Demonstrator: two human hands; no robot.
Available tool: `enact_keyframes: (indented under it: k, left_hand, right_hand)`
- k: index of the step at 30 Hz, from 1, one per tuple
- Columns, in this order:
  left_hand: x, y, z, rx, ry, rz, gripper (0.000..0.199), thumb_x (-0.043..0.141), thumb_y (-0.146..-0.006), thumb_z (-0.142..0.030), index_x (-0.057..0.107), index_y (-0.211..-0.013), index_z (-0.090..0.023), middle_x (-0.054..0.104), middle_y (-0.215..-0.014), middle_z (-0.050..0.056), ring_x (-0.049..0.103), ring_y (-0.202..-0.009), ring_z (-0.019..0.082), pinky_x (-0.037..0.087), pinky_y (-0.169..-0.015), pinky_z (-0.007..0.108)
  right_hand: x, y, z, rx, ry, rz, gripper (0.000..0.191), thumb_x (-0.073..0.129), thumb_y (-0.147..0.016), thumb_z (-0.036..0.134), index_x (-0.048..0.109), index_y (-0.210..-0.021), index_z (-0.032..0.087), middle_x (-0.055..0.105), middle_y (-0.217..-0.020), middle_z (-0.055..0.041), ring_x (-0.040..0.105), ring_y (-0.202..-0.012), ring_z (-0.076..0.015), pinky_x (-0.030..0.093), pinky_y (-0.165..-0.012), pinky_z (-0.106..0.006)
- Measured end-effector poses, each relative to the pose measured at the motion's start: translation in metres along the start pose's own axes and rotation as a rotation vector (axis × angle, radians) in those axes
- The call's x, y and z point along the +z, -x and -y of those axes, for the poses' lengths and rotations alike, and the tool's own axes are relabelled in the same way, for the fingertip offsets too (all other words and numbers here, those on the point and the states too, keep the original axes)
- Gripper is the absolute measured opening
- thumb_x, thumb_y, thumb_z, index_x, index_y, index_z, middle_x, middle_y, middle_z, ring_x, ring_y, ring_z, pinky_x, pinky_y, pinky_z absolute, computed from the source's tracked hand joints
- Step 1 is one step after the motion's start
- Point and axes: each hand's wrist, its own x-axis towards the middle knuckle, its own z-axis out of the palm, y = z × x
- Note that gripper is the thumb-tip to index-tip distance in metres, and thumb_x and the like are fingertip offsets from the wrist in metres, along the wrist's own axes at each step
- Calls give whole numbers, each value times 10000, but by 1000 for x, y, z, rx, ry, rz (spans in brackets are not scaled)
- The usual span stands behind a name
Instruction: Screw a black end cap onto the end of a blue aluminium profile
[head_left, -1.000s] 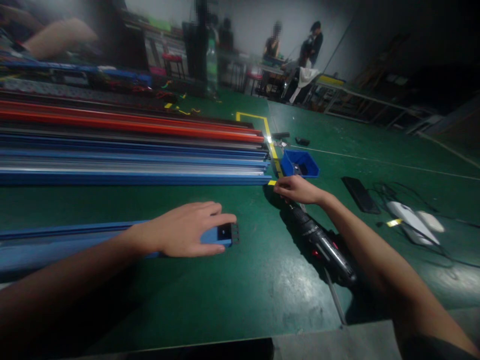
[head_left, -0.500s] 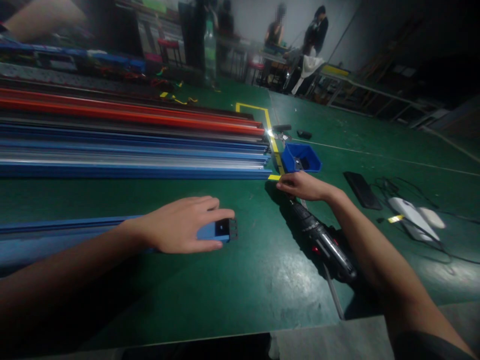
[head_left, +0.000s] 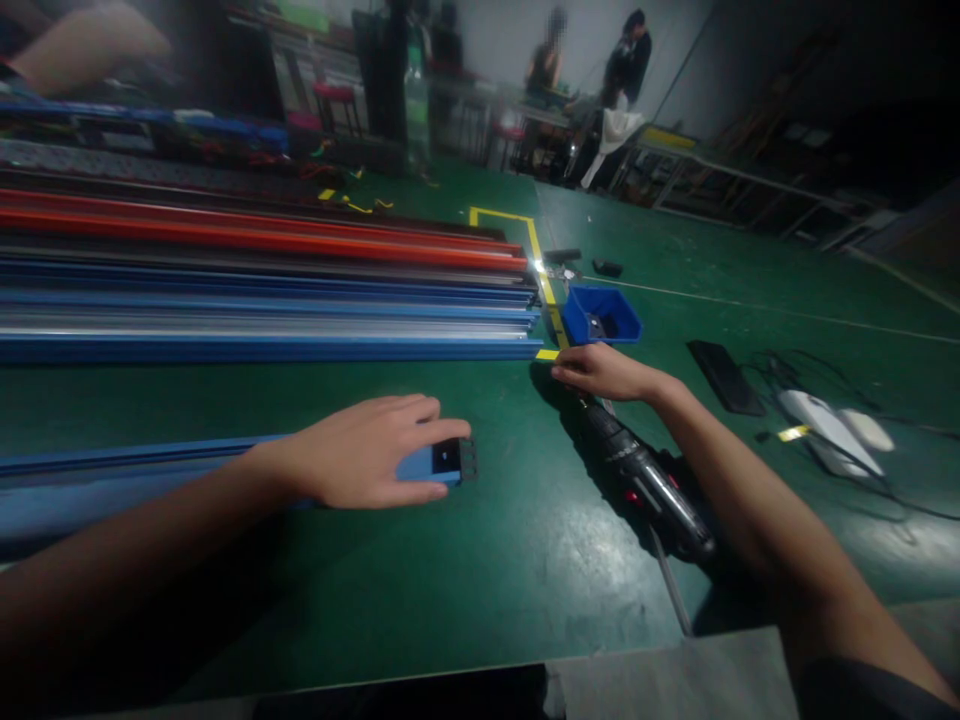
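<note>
My left hand (head_left: 367,452) lies over the near end of a long blue rail (head_left: 135,478), fingers on top and thumb along its front side. The rail's end cap (head_left: 452,460) with its dark openings shows past my fingertips. My right hand (head_left: 604,370) rests on the green table with curled fingers, just in front of a blue bin (head_left: 600,312) and beside a yellow tape mark (head_left: 547,354). What it pinches is hidden. A black power drill (head_left: 649,488) lies under my right forearm.
A stack of long blue, grey and red rails (head_left: 262,290) fills the left half of the table. A black phone (head_left: 726,376), white objects with cables (head_left: 829,435) and small dark tools (head_left: 606,268) lie to the right. Other people stand at benches far behind.
Both hands stay nearly where they were; only the view has shifted slightly.
</note>
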Motion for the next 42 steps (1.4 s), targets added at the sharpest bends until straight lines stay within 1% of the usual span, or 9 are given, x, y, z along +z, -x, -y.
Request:
enact_keyframes:
  k: [4,8,13,17,24,28,32,38,42]
  left_hand:
    - [1,0,0,-3,-1,0,596,565,-966,-627,557,-1469,-308,649,-1143,77,640,-973,223,489,-830,344]
    - [0,0,-1,-13,3,15,589,549,-972,-632,550,-1468,-315,647,-1151,77,638,-985,233,491,-852,360]
    - [-2,0,-2,-26,7,38,594,539,-971,-646,541,-1471,-327,639,-1147,70,636,-978,232,485,-854,365]
    - [-2,-1,-2,-28,8,40,594,538,-970,-647,541,-1472,-329,641,-1145,69,635,-980,233,485,-853,363]
    - [-3,-1,-3,-34,6,48,597,539,-972,-644,542,-1473,-319,637,-1144,69,637,-977,230,486,-848,358]
    - [-3,-1,-3,-33,-1,33,596,547,-965,-644,555,-1464,-319,644,-1147,68,641,-983,232,494,-868,362]
    - [-3,-1,-4,-47,5,50,608,537,-967,-653,542,-1479,-324,641,-1159,70,640,-990,236,498,-872,372]
    - [-4,-1,-5,-43,4,44,615,541,-964,-650,551,-1480,-315,643,-1153,73,641,-982,235,497,-863,368]
    - [-5,-1,-5,-49,11,53,611,530,-969,-654,541,-1486,-327,640,-1160,70,639,-993,239,499,-868,375]
  right_hand:
    - [1,-1,0,8,-42,-14,357,551,-1014,454,712,-981,137,688,-780,-60,615,-662,-169,435,-642,-300]
    - [1,-1,0,34,-91,-9,339,560,-1008,442,703,-1020,134,698,-790,-58,641,-650,-167,457,-617,-290]
    - [2,-1,2,65,-150,-37,293,587,-987,406,674,-1005,127,707,-806,-72,662,-655,-176,488,-615,-287]
    - [2,-1,0,76,-217,-22,295,606,-970,437,659,-977,147,708,-806,-69,671,-659,-184,507,-621,-296]
    - [2,-2,0,79,-257,-22,312,622,-944,468,643,-928,156,676,-736,-45,654,-623,-184,498,-594,-297]
    - [2,-2,0,86,-258,-27,314,621,-935,477,627,-906,165,661,-729,-33,642,-610,-176,492,-580,-292]
    - [2,-2,-1,86,-275,-29,316,634,-932,482,625,-900,168,659,-730,-33,644,-613,-178,495,-584,-296]
    - [2,-1,0,93,-327,-29,406,582,-984,556,646,-926,159,647,-705,-29,622,-589,-165,486,-569,-287]
    - [2,-1,1,98,-305,-41,387,583,-987,521,667,-934,146,641,-672,-23,621,-582,-160,479,-573,-280]
